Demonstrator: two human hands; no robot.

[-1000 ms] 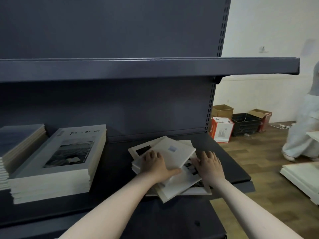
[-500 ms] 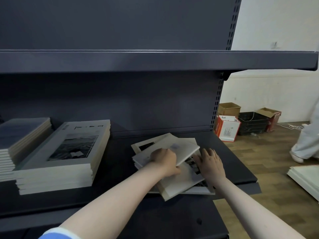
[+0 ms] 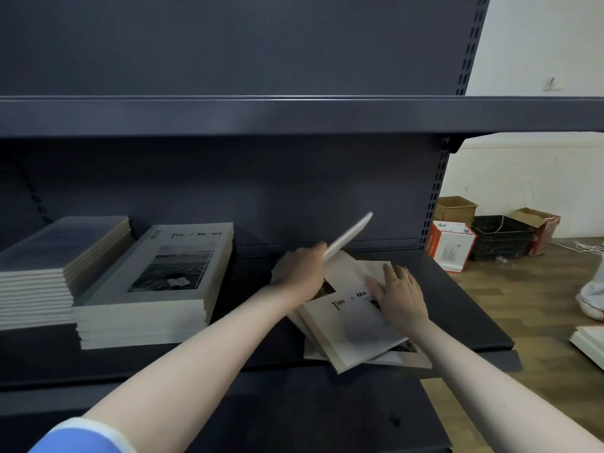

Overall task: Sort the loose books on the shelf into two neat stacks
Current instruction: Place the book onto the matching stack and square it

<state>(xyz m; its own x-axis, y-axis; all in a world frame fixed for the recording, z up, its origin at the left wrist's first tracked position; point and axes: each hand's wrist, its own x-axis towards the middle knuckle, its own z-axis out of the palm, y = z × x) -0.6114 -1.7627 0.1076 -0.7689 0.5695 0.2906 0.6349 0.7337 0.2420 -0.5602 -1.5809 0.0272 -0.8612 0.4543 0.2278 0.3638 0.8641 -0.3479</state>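
Thin pale book (image 3: 348, 237) now tilted edge-up.

We saw one thin pale book (image 3: 348, 237) raised edge-on and tilted above the loose pile (image 3: 353, 322), blurred. The pile lay skewed at the shelf's (image 3: 255, 364) right front, one corner overhanging. At left stood two squared stacks: a grey-covered stack (image 3: 153, 289) and a darker stack (image 3: 42, 269).

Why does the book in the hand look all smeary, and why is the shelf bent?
Head view: the lifted book is smeared because the left hand is swinging it fast; the right hand and the loose pile look sharper. The upper shelf bows because the lens is wide-angle. Light is dim, with no glare.
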